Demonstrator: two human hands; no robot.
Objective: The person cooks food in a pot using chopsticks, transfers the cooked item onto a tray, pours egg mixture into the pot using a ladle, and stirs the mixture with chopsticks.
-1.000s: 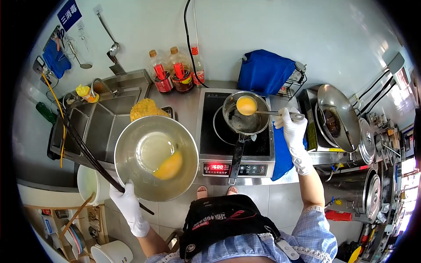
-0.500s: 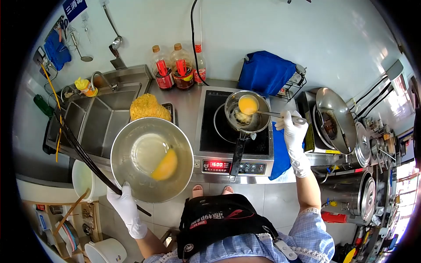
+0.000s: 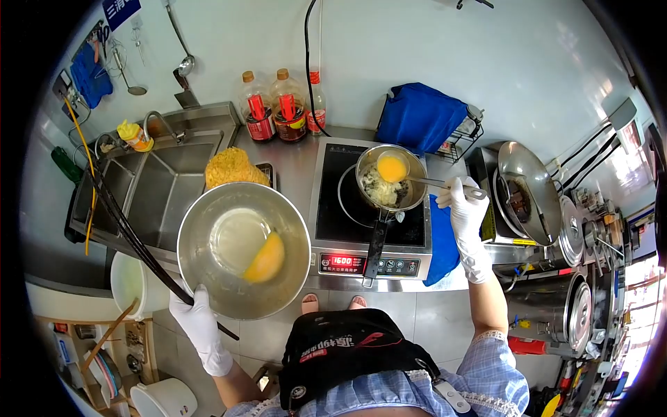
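My left hand [image 3: 196, 323], in a white glove, is closed on the near-left rim of a steel mixing bowl [image 3: 201, 233]. Yellow beaten egg [image 3: 265, 258] pools at the right of the bowl's bottom. White-gloved too, my right hand [image 3: 465, 208] grips the handle of a ladle [image 3: 432, 183]. The ladle's cup, with egg [image 3: 392, 169] in it, is over a small saucepan [image 3: 417, 198]. Pale, frothy egg [image 3: 381, 192] lies in the pan beneath the cup. The pan stands on an induction cooker [image 3: 333, 226] reading 1600, its black handle towards me.
A double sink [image 3: 167, 187] is on the left. A heap of yellow food [image 3: 235, 169] sits behind the bowl. Several sauce bottles [image 3: 288, 111] line the wall. At right stand a wok [image 3: 535, 187] and a large steel pot [image 3: 552, 306]. Black cables [image 3: 132, 240] cross at left.
Pale, frothy egg has spread over more of the saucepan, and the egg visible in the ladle has shrunk a little. The mixing bowl has shifted slightly right and up in view.
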